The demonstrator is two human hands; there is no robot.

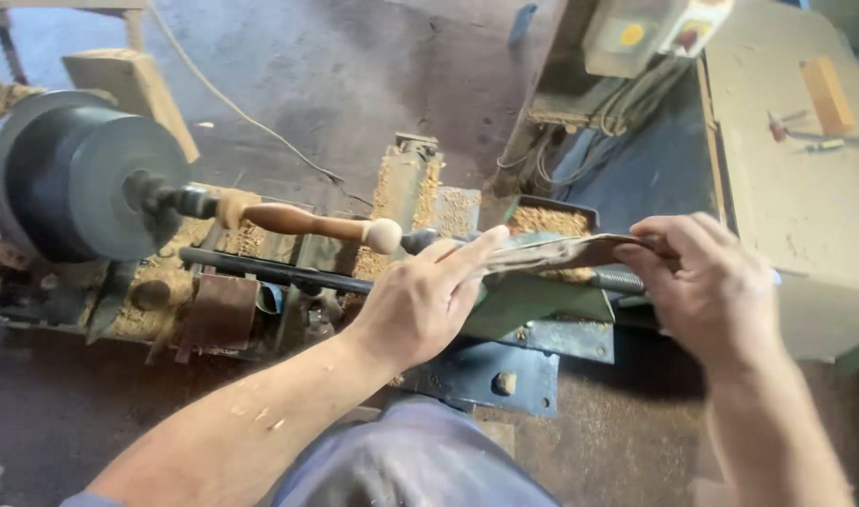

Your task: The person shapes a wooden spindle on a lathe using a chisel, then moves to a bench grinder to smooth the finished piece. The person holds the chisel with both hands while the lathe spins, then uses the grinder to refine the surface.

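A turned wooden spindle (303, 222) with a rounded knob end is mounted on a wood lathe, held by the dark chuck (82, 178) at the left. A worn strip of sandpaper (556, 252) is stretched between both hands, to the right of the spindle's knob. My left hand (420, 300) pinches the strip's left end with extended fingers. My right hand (706, 282) grips the right end. The strip is apart from the spindle.
A dark tool-rest bar (270, 269) runs below the spindle. Sawdust covers the lathe bed (401, 188). The green tailstock base (533, 305) sits under the hands. A beige machine table (796, 188) stands at the right, a switch box (650, 28) above.
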